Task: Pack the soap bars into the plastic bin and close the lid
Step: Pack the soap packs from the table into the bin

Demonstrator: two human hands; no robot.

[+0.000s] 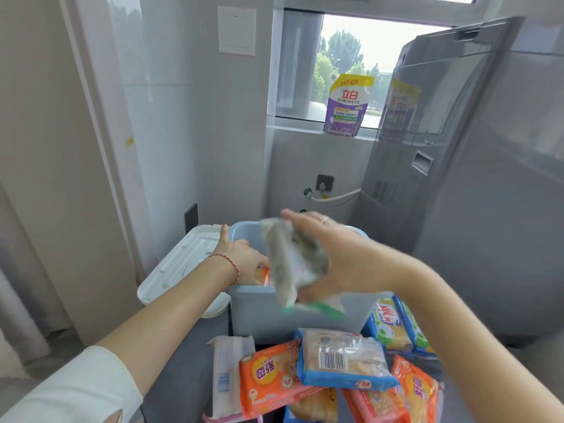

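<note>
A pale blue plastic bin [305, 315] stands open in the middle. Its white lid [180, 264] lies tilted against the bin's left side. My right hand [338, 254] holds a blurred white-and-green soap pack [290, 264] over the bin's opening. My left hand [241, 257] reaches down into the bin on the left, touching an orange pack [263, 274] inside; whether it grips it is hidden. Several wrapped soap packs lie in front of the bin: an orange one [268, 380], a blue-edged one [341, 358], a white one [227, 377].
More soap packs in blue and green wrap [396, 325] and orange wrap [418, 389] lie at the right. A grey washing machine [473, 178] with its lid raised stands right of the bin. A detergent pouch [348, 105] sits on the windowsill. A white wall is at the left.
</note>
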